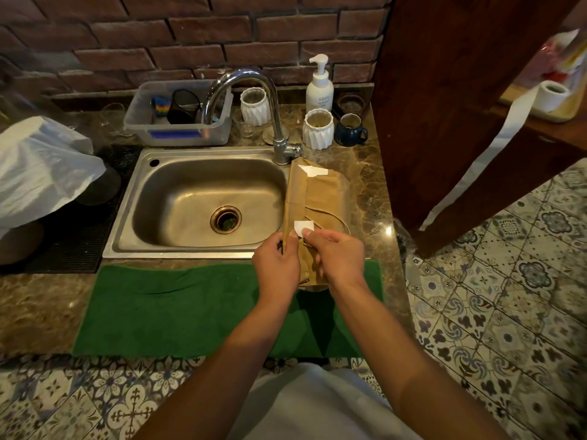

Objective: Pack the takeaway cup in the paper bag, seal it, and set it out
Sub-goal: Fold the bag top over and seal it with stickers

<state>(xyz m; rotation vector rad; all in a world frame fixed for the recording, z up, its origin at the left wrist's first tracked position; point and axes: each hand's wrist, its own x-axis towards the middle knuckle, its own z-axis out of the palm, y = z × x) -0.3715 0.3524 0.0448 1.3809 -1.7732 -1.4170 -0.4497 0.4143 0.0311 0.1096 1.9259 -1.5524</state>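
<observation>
Here both hands meet at the near end of the paper bag (313, 201). Left hand (277, 265) is closed round the bag's near left edge, fingers curled under the fold. Right hand (338, 254) pinches the near end from the right, w/ thumb and forefinger tip pressed on a small white sticker (304, 229) that sits over the folded flap. Bag is brown, folded shut along its length, lying on the stone counter (374, 185) just right of the sink (203, 201), its left edge overlapping the sink rim, its near end held above the green towel (178, 309). A 2nd white sticker (313, 170) is on the far end of the fold, near the tap base. A cord handle loops on top of the bag by the right hand. Takeaway cup not visible; can't tell whether it's inside.

Further out: chrome tap (251, 90) arcs over the basin, clear plastic tub (179, 115) behind it, two white ribbed pots (317, 128), a dark mug (349, 130) and a pump bottle (319, 87) against the brick wall. White plastic bag (41, 166) at far left.
</observation>
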